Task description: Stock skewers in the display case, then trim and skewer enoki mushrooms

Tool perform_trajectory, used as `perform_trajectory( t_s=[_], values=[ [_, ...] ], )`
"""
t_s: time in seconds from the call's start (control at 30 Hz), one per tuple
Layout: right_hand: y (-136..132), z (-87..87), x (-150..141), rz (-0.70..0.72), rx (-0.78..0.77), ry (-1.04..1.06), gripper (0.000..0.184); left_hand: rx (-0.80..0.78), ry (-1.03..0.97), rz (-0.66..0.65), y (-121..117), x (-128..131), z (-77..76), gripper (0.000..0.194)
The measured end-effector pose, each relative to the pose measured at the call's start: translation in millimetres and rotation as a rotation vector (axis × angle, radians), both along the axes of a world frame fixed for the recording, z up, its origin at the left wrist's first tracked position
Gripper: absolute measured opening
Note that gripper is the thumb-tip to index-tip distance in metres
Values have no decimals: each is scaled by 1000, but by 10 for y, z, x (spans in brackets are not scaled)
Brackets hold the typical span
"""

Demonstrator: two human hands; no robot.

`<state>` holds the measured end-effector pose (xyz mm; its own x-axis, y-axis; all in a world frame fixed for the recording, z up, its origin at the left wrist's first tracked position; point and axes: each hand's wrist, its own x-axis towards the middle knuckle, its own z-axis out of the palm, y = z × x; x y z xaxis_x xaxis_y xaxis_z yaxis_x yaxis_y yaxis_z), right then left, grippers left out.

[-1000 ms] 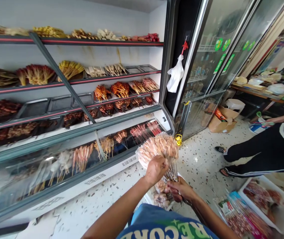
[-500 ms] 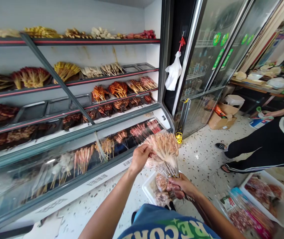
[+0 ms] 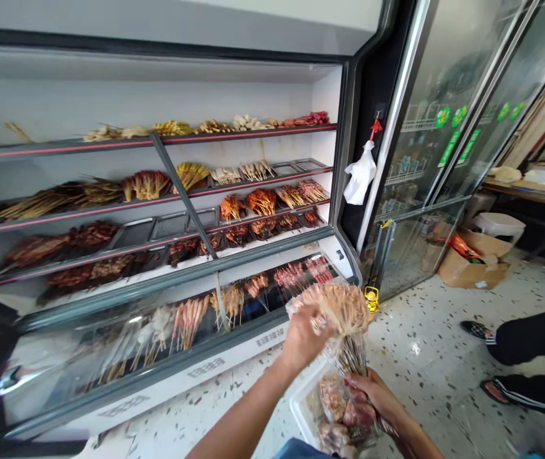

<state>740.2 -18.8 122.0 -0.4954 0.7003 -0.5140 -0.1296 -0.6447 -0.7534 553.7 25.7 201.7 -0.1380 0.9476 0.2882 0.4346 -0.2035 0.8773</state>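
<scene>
My right hand (image 3: 370,396) is closed round the stick ends of a bundle of meat skewers (image 3: 336,309), held upright in front of me. The bundle's meat end fans out at the top inside a clear plastic wrap. My left hand (image 3: 303,338) grips that wrap at the left side of the meat. Below my hands a white tray (image 3: 301,408) with more raw meat pieces sits near the floor. The open display fridge (image 3: 167,280) with shelves of skewers stands to the left of the bundle.
Glass-door fridges (image 3: 425,159) stand on the right, a white bag (image 3: 361,177) hanging at their edge. A cardboard box (image 3: 470,264) and a white stool (image 3: 499,224) sit on the speckled floor. Another person's legs (image 3: 525,357) in black trousers and sandals are at the right.
The view has tilted up and shifted right, showing the fridge's top. My left hand has moved from the bundle's left edge down onto the wrap; my right hand keeps holding the sticks.
</scene>
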Motion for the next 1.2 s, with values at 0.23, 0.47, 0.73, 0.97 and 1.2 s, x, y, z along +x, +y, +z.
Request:
perform_trajectory(
  t_s=[0.23,0.47,0.73,0.97,1.2],
  values=[
    [58,123,-121,25,-12,68,53,-28,566,-22,-208,115,-137,14],
    [145,154,-46,42,-49,179,46,144,398,294,-598,-671,-300,32],
    [182,334,-44,60,-55,255,45,-284,-121,217,-1263,-1287,-529,31],
    [151,404,-92,125,46,144,47,-284,66,100,-962,-1486,-53,48],
    [83,248,-228,158,-32,67,53,138,738,-241,-40,-460,221,71]
  ],
)
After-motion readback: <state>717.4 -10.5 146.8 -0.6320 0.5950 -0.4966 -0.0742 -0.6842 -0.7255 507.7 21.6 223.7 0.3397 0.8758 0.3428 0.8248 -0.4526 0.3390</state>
